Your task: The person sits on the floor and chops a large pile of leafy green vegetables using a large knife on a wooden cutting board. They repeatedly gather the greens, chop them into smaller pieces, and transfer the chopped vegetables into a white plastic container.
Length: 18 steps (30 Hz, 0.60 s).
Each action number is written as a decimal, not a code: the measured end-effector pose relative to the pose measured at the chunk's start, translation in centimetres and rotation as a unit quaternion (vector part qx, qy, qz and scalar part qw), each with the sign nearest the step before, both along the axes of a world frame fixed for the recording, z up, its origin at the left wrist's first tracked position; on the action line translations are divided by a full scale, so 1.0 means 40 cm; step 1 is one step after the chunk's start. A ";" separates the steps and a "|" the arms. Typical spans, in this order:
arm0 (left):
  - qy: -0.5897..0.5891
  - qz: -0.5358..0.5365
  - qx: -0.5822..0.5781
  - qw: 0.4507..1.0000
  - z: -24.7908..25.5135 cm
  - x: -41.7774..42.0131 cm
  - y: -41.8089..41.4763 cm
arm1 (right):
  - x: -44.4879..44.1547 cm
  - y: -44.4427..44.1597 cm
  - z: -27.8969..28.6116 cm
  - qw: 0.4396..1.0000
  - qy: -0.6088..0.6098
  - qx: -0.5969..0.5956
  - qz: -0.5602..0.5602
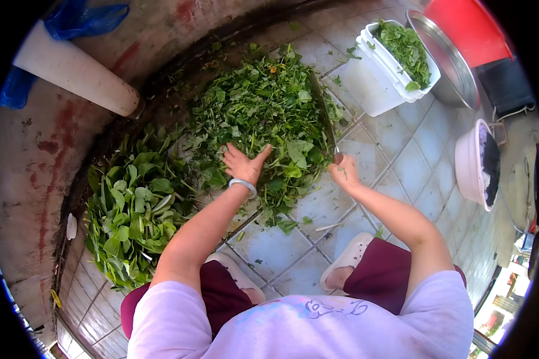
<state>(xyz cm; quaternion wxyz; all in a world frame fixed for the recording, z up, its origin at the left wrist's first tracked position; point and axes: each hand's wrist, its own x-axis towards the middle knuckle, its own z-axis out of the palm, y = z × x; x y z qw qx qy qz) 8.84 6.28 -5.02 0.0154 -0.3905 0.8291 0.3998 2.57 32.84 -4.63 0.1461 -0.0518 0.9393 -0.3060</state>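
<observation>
A broad heap of chopped green leaves [260, 103] lies on the tiled floor in front of me. My left hand [245, 167], with a pale bangle at the wrist, rests spread on the near left part of the heap, palm down and holding nothing. My right hand [345, 171] is closed round the handle of a large knife [324, 112], whose long dark blade points away from me along the heap's right edge. To the left of my left hand lies a pile of whole leafy greens [139, 211].
At the upper right stands a white plastic container [382, 85] filled with chopped leaves, against a metal basin [449, 58]. Beyond are a red tub [469, 29] and a pink basin [469, 166] of cloth-like items. A white pipe [78, 72] crosses the wall at left.
</observation>
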 end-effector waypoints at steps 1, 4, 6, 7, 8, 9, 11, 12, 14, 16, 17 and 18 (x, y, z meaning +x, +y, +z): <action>0.009 0.009 0.014 1.000 -0.018 0.009 0.034 | 0.060 -0.032 0.007 0.998 -0.029 -0.047 -0.023; 0.001 0.017 0.036 0.999 -0.003 0.013 0.139 | 0.214 -0.119 0.008 0.963 -0.164 -0.174 -0.122; -0.005 -0.009 0.045 0.999 0.030 0.022 0.177 | 0.301 -0.179 0.008 0.941 -0.153 -0.278 -0.122; 0.020 0.033 0.058 0.998 0.014 0.025 0.168 | 0.329 -0.217 0.021 0.934 -0.159 -0.302 -0.104; 0.104 0.068 0.121 0.985 -0.024 0.031 0.141 | 0.343 -0.243 0.036 0.921 -0.180 -0.331 -0.099; 0.188 0.098 0.182 0.960 -0.055 0.039 0.106 | 0.348 -0.265 0.059 0.906 -0.200 -0.360 -0.095; 0.259 0.082 0.345 0.898 0.016 0.030 0.095 | 0.323 -0.259 0.081 0.888 -0.228 -0.379 -0.126; 0.310 0.064 0.369 0.874 0.038 0.024 0.064 | 0.311 -0.274 0.099 0.878 -0.244 -0.392 -0.128; 0.321 -0.021 0.289 0.902 0.089 -0.016 0.008 | 0.269 -0.297 0.121 0.875 -0.222 -0.419 -0.095; 0.319 -0.102 0.165 0.928 0.151 -0.098 -0.044 | 0.203 -0.324 0.124 0.864 -0.179 -0.467 -0.054; 0.280 -0.134 0.107 0.945 0.212 -0.145 -0.046 | 0.157 -0.333 0.155 0.850 -0.186 -0.488 -0.069; 0.296 -0.154 -0.019 0.943 0.186 -0.180 -0.113 | 0.126 -0.363 0.181 0.849 -0.182 -0.491 -0.061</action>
